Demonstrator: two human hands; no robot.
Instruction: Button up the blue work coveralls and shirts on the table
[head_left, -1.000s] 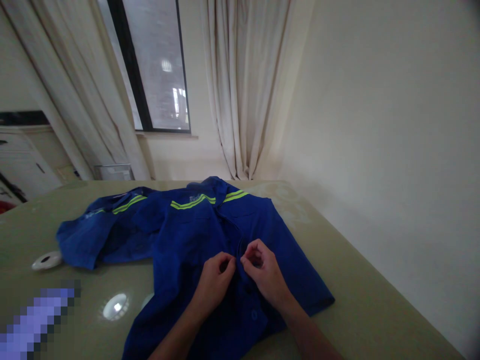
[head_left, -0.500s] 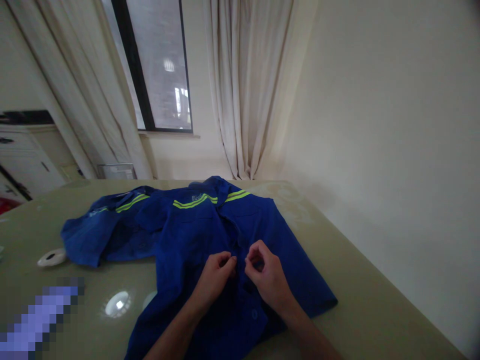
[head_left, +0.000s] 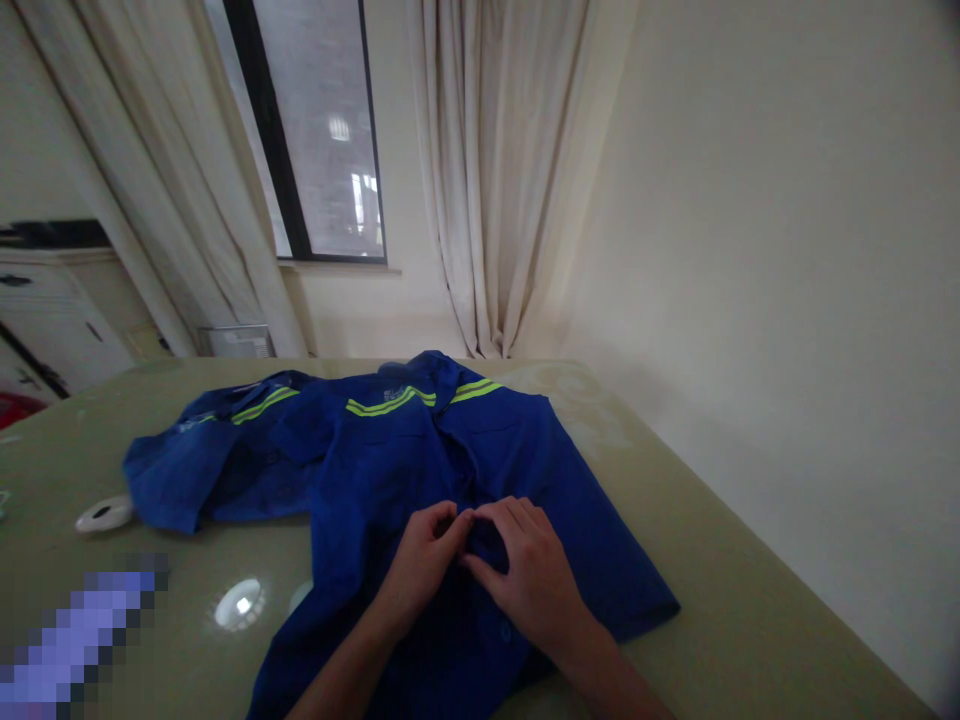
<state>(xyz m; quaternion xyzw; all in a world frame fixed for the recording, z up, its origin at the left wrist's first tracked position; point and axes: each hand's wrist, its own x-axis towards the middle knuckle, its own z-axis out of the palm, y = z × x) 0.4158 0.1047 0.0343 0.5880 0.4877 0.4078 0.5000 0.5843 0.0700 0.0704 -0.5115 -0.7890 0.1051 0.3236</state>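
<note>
Right hand (head_left: 536, 570) had shifted inward since the frame half a second earlier, closing the gap to the left hand (head_left: 427, 555); left hand barely moved. Fingertips now met, or nearly so, over the middle of the blue jacket's (head_left: 390, 480) front. Left fingers pinched together, seemingly on the front edge of the cloth; right thumb and forefinger stood parted, dark cloth showing between.

Jacket lay on the table (head_left: 750, 610), collar by the far edge, one cuff pointing toward the right edge, lower part running out of view at the near edge.

Progress, as judged: partway at best, hands busy at mid-front. Chest section below the yellow-green stripe (head_left: 390, 405) looked creased and gaping. Lower down, a button (head_left: 505, 632) lay exposed, apparently unfastened. Any fastening under the fingers was hidden; could not tell whether done. Second striped blue garment (head_left: 180, 480) lay crumpled toward the left edge, untouched, beside a white oval object (head_left: 103, 514).
</note>
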